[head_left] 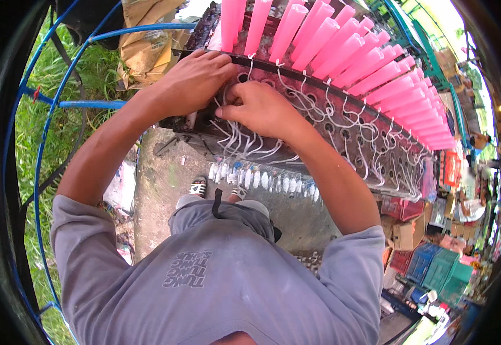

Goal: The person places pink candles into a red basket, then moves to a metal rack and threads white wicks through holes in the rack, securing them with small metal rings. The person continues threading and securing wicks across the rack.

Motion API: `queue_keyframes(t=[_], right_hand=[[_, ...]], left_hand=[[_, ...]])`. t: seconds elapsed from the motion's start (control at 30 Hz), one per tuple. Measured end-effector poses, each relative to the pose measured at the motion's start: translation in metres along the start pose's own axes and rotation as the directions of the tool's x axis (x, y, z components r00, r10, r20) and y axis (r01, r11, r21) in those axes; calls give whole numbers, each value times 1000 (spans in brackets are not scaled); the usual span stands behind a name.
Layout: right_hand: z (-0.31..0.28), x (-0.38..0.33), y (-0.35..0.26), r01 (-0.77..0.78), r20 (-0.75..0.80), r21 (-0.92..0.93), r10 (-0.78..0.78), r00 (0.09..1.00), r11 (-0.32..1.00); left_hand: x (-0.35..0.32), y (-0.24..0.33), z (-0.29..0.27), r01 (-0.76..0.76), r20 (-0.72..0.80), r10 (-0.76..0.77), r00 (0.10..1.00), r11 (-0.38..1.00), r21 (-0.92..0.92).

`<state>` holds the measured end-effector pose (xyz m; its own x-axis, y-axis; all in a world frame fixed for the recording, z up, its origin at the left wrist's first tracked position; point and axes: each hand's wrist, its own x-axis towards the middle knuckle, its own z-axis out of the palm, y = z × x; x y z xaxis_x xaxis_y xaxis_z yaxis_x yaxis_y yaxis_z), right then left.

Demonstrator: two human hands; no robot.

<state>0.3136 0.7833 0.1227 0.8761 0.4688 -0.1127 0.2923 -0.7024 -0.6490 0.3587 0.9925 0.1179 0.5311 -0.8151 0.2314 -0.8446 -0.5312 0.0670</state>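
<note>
Many long pink candles point(315, 43) stand in rows along the back of a dark metal candle mould point(296, 150). White wicks point(314, 103) tie around their lower ends and trail in loops over the holes in its top. My left hand point(196, 83) bends over the bar at the mould's left end, fingers curled down beside the nearest candles; what its fingertips hold is hidden. Just right of it, my right hand point(262, 109) is closed in a pinch, thumb against the forefinger, on a thin white wick. More loose wick ends hang below this hand.
White spools point(262, 179) hang in a row under the mould. Blue metal railing point(92, 104) and grass lie to the left, with brown cardboard point(150, 43) behind. Stacked plastic crates point(440, 269) and a few people are at the right. My feet stand on concrete.
</note>
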Motion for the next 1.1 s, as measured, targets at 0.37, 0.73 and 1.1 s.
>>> queue_keyframes(t=[0.37, 0.73, 1.1], right_hand=[[31, -117, -75, 33, -315, 789, 357, 879, 614], [117, -94, -111, 221, -600, -234, -320, 733, 947], [73, -85, -86, 483, -287, -250, -540, 791, 839]], left_hand=[[-37, 32, -35, 60, -82, -164, 983, 714, -698], [-124, 55, -20, 318, 343, -149, 927, -168, -933], [-128, 69, -19, 351, 441, -266, 857, -325, -878]])
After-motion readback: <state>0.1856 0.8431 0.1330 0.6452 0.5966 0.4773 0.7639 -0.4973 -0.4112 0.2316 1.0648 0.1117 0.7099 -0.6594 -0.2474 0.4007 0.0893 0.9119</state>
